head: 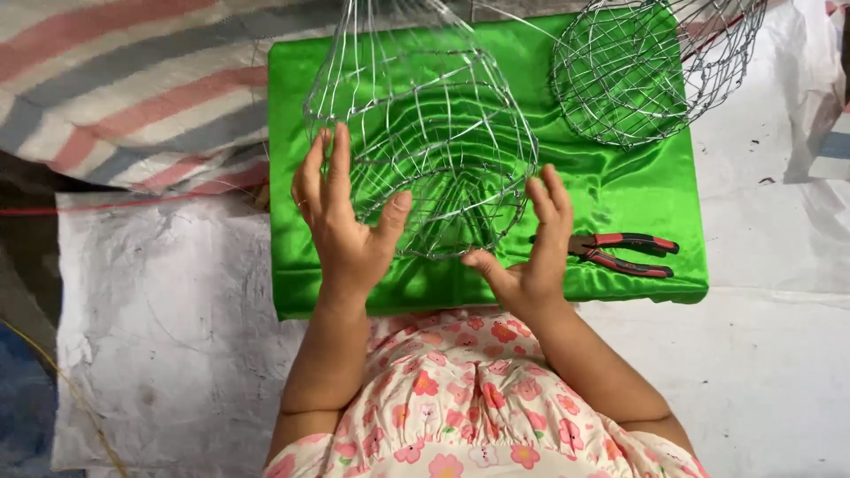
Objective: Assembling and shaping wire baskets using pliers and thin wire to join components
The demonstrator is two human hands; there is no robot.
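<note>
Left hand (341,221), right hand (531,248) spread wide, cradling wire cage (425,142) between fingertips; loose hold risks slip, wire-end pricks.

We hold both bare forearms forward from our lap, elbows bent and tucked near our sides, wrists angled slightly inward toward each other. Our left hand (341,217) is raised with the palm turned toward the right, its four fingers straight and close together pointing away from us, the thumb spread wide. Our right hand (531,243) mirrors it, palm facing left, fingers extended upward and slightly curved, thumb stretched out toward the left. Both hands stand open, well apart.
</note>
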